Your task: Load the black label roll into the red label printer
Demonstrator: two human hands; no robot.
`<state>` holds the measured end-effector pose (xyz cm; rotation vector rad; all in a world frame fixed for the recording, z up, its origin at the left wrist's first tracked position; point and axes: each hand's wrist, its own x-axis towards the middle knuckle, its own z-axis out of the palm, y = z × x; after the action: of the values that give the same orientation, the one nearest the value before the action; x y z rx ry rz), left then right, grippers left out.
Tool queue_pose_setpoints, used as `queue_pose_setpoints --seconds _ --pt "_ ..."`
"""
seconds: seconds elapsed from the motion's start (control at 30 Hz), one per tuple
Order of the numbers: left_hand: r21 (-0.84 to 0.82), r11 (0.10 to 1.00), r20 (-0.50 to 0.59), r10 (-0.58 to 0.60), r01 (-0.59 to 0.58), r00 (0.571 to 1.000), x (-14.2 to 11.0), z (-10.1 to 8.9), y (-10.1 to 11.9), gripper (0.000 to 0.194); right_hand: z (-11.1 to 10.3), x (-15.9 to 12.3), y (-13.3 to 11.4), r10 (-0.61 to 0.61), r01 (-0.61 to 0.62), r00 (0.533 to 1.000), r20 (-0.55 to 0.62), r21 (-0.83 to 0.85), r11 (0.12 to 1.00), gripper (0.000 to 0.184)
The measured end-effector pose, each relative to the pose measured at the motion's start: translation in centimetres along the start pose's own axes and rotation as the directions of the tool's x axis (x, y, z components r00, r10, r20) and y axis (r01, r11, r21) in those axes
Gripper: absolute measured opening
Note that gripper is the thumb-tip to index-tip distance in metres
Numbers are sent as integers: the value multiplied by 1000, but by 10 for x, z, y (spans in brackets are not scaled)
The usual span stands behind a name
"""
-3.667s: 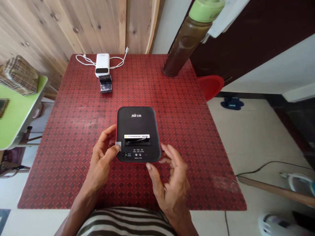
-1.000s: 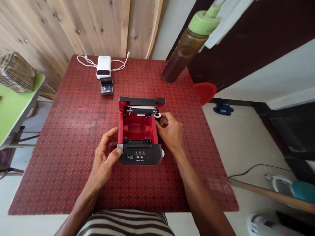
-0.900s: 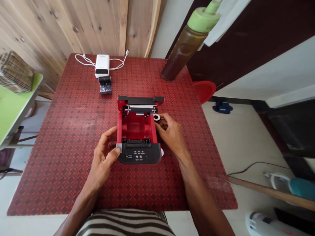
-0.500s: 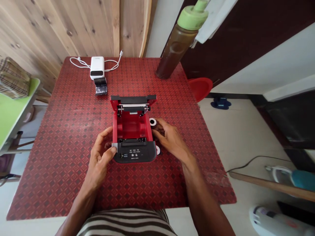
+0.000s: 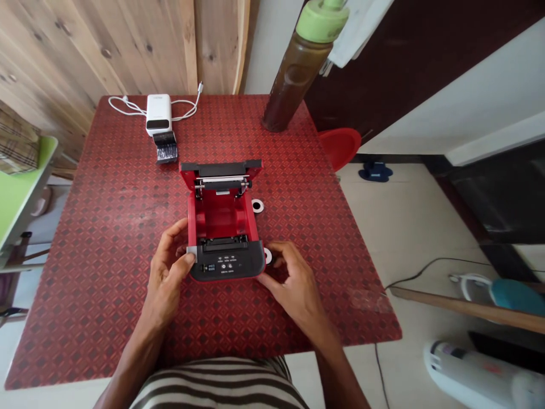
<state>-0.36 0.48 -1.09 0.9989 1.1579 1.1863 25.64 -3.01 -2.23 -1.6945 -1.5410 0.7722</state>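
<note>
A red and black label printer point(image 5: 226, 272) stands on the table with its lid point(image 5: 221, 170) raised. Its red inner bay shows no roll. My left hand point(image 5: 170, 267) grips the printer's left side, thumb on the grey tab at the front corner and fingers along the wall. Against the right side sit two small white paper rolls: the far roll point(image 5: 258, 206) is free of my hands. My right hand point(image 5: 293, 275) curls around the near roll point(image 5: 268, 257), its thumb close to the printer's front right corner; the fingertips are partly hidden.
A white power bank point(image 5: 158, 111) with a white cable lies at the back left, a black strip of film point(image 5: 166, 149) beside it. Toward the back right stands a tall brown bottle point(image 5: 293, 74) with a green cap. Beyond the right edge is a red stool point(image 5: 340, 146).
My right hand has left the far roll and come nearer to me, onto the near roll. My left hand keeps its hold on the printer. The whole view has shifted slightly.
</note>
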Motion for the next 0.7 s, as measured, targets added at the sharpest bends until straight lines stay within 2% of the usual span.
queue_pose_setpoints --seconds 0.1,0.17,0.27,0.33,0.43,0.5,0.6,0.7 --pt "16 1000 -3 11 -11 1000 0 0 -1 56 18 -1 5 -46 49 994 -99 30 998 15" --pt "27 1000 -4 8 -8 1000 0 -1 -2 56 15 -2 8 -17 23 994 -105 58 998 17" --pt "36 999 -5 2 -1 1000 0 0 -1 56 -13 -5 0 97 -81 991 -93 163 983 27" --pt "36 999 -3 0 0 1000 0 0 0 57 -41 -6 -14 111 -92 992 -63 247 965 26" --pt "45 999 -10 -12 12 1000 -1 1 2 57 -79 3 -45 -70 27 992 107 359 933 27" --pt "59 998 -18 -27 28 999 -1 3 5 57 -89 19 -65 -176 84 951 253 338 937 28" --pt "69 997 -11 -42 42 999 -2 5 9 57 -75 49 -87 -325 250 857 400 229 941 28" --pt "30 999 4 -44 44 999 -3 7 12 56 -38 71 -100 -391 445 832 392 -54 894 26"
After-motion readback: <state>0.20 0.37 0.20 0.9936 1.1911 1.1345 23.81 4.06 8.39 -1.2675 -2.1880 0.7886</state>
